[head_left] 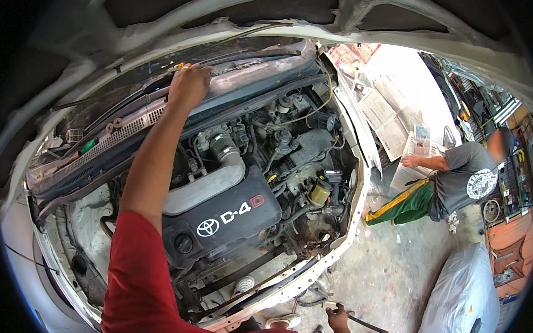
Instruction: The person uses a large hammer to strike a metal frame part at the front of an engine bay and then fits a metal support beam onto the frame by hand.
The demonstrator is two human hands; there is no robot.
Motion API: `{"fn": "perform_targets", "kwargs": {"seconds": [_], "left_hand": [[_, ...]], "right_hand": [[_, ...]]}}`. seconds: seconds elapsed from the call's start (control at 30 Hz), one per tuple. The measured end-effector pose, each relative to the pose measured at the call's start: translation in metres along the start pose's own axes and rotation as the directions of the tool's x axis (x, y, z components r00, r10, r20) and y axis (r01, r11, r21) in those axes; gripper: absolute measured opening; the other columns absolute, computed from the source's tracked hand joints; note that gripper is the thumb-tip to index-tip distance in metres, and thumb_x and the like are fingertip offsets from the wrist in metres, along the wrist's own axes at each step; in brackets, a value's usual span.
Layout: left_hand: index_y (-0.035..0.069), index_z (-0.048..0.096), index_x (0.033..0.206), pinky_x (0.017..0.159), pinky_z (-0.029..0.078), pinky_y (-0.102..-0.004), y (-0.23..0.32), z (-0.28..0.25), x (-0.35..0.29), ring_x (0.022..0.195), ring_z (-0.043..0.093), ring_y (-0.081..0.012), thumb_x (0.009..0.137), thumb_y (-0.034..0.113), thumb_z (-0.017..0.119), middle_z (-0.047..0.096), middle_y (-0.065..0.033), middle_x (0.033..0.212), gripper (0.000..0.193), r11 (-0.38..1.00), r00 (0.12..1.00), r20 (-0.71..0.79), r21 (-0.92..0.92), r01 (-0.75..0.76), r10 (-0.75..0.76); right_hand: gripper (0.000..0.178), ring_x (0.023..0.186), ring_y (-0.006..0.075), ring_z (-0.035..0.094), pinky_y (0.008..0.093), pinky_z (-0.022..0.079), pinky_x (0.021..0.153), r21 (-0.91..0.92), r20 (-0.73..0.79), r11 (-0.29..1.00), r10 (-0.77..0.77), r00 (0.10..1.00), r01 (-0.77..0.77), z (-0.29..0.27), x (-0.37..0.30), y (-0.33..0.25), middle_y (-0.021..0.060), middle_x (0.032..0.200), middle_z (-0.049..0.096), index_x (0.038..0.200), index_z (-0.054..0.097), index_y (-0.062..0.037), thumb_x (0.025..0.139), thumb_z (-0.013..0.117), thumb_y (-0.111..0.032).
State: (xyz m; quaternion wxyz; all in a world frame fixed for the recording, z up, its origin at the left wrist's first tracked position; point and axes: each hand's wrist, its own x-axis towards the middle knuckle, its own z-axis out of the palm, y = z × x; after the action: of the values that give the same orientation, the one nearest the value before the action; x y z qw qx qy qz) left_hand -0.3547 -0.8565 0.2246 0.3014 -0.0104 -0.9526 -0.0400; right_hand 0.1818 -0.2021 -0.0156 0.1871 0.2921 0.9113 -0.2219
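Observation:
My left arm, in a red sleeve, reaches across the open engine bay. My left hand [190, 86] is closed at the base of the windshield, over the cowl panel [246, 78]. A small orange bit shows by its fingers; what they grip is hidden. Beneath the forearm sits the dark engine cover [241, 204], with a grey intake pipe [222, 179] curving over it. Low at the right, outside the front of the car, my right hand [336, 320] is closed round a dark rod-shaped tool [369, 325].
The raised hood [271, 28] arches overhead. A hammer [318, 331] lies on the floor near my right hand. Beyond the fender [361, 131], a co-worker [465, 179] leans over a newspaper-covered surface [391, 115]. A plastic-covered bulky object [458, 299] stands at the right.

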Motion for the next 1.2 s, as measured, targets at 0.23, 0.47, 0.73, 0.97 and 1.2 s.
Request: {"fn": "perform_targets", "kwargs": {"seconds": [0.23,0.47,0.73,0.97,1.2], "left_hand": [[0.011,0.074,0.104,0.091,0.053,-0.0442,0.011,0.021,0.037,0.105,0.067,-0.0341,0.091,0.012,0.053,0.071,-0.0158,0.107,0.025,0.993,0.977,0.194,0.084,0.077,-0.092],[0.008,0.070,0.100,0.088,0.054,-0.0462,0.001,0.025,0.030,0.103,0.066,-0.0344,0.089,0.017,0.059,0.070,-0.0162,0.105,0.018,0.999,0.998,0.063,0.032,0.026,-0.027],[0.011,0.070,0.115,0.091,0.052,-0.0463,0.003,0.023,0.028,0.107,0.066,-0.0339,0.086,0.017,0.062,0.070,-0.0152,0.111,0.031,0.995,0.992,0.093,-0.046,0.087,-0.082],[0.013,0.070,0.121,0.091,0.053,-0.0445,-0.001,0.027,0.027,0.107,0.066,-0.0335,0.088,0.015,0.062,0.070,-0.0155,0.112,0.033,0.999,0.996,0.072,-0.019,0.047,-0.046],[0.015,0.070,0.118,0.091,0.054,-0.0453,0.043,0.025,0.051,0.106,0.067,-0.0329,0.091,0.023,0.062,0.070,-0.0141,0.110,0.029,0.997,0.992,0.128,-0.073,0.030,-0.021]], "right_hand": [[0.069,0.097,0.0357,0.068,0.0437,0.053,0.088,0.051,0.001,0.995,0.090,0.996,-0.090,-0.003,-0.022,0.015,0.0236,0.102,0.069,0.132,0.050,0.0052,0.082,0.076,-0.035],[0.064,0.092,0.0367,0.069,0.0440,0.053,0.085,0.033,-0.012,0.994,0.109,0.994,-0.108,0.010,-0.014,0.036,0.0218,0.097,0.071,0.129,0.052,0.0050,0.083,0.075,-0.034],[0.064,0.094,0.0372,0.069,0.0436,0.053,0.086,0.249,0.065,0.947,0.191,0.979,-0.201,0.032,-0.019,0.048,0.0214,0.099,0.071,0.132,0.050,0.0034,0.085,0.074,-0.034],[0.066,0.096,0.0385,0.068,0.0441,0.053,0.088,0.130,0.071,0.972,0.187,0.980,-0.195,0.022,-0.026,0.041,0.0228,0.102,0.071,0.132,0.051,0.0040,0.084,0.075,-0.035],[0.066,0.099,0.0376,0.068,0.0428,0.053,0.087,0.023,0.051,0.990,0.141,0.989,-0.142,0.003,-0.025,0.020,0.0252,0.106,0.070,0.134,0.050,0.0037,0.085,0.074,-0.033]]}}
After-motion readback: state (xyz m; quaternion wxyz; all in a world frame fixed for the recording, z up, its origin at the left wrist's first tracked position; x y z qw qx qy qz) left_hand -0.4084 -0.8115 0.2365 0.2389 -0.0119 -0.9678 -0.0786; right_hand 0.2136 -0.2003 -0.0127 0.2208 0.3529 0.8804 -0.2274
